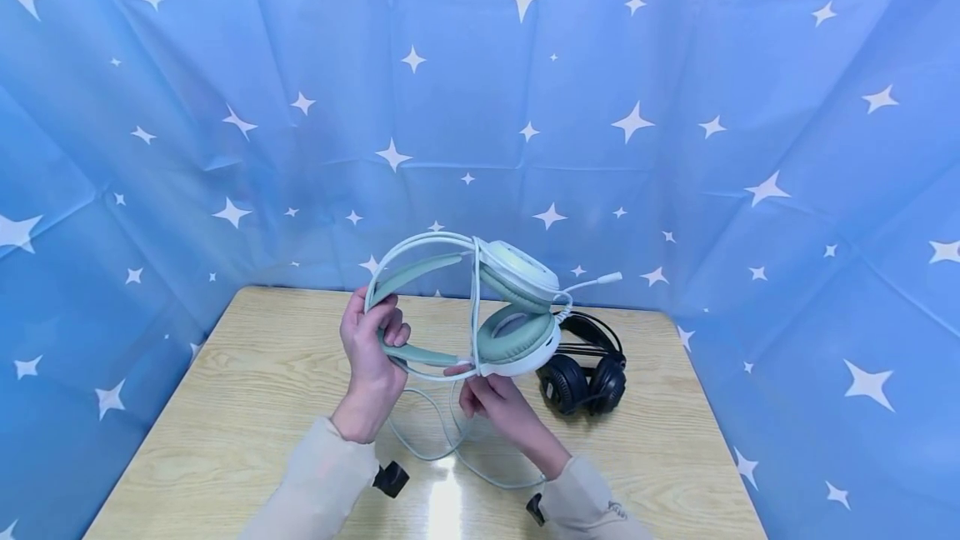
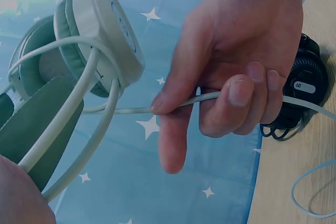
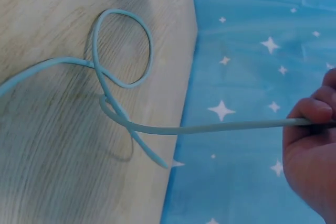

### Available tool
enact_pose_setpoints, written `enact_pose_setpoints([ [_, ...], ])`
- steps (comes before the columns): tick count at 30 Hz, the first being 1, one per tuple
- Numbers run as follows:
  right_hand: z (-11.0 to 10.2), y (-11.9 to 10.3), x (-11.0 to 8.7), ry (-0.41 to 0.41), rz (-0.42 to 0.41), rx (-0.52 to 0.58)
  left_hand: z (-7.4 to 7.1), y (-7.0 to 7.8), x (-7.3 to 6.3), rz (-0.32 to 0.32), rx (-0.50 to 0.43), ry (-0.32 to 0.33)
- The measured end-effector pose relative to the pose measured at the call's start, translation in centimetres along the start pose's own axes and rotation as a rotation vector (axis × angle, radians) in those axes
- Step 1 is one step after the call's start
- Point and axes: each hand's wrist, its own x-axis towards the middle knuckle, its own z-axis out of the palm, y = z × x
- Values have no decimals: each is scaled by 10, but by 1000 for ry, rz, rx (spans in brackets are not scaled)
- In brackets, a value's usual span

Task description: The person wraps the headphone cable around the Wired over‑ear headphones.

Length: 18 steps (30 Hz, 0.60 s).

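A white and pale green headset (image 1: 517, 336) is held up over the table, its boom microphone (image 1: 600, 280) pointing right. My left hand (image 1: 375, 348) grips it by the headband (image 1: 408, 272). The headset's thin cable (image 2: 136, 110) wraps once around the frame near the ear cups. My right hand (image 1: 498, 407) is just below the lower ear cup and pinches this cable between thumb and forefinger, with the other fingers curled over it. From that hand the cable drops to loose loops (image 3: 149, 51) on the wood.
A black headset (image 1: 581, 382) lies on the wooden table (image 1: 247, 407) to the right, behind my right hand. Blue cloth (image 1: 480, 107) with white stars hangs around the back and sides of the table.
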Motion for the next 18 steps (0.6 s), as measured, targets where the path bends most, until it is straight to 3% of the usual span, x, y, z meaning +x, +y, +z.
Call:
enact_pose_setpoints([
  [6, 5, -6, 0, -41, 13, -115, 3, 0, -2, 17, 2, 26],
  [11, 8, -10, 2, -92, -22, -132, 4, 0, -2, 32, 29, 31],
  [18, 8, -11, -5, -53, -18, -124, 1, 1, -1, 137, 124, 42],
])
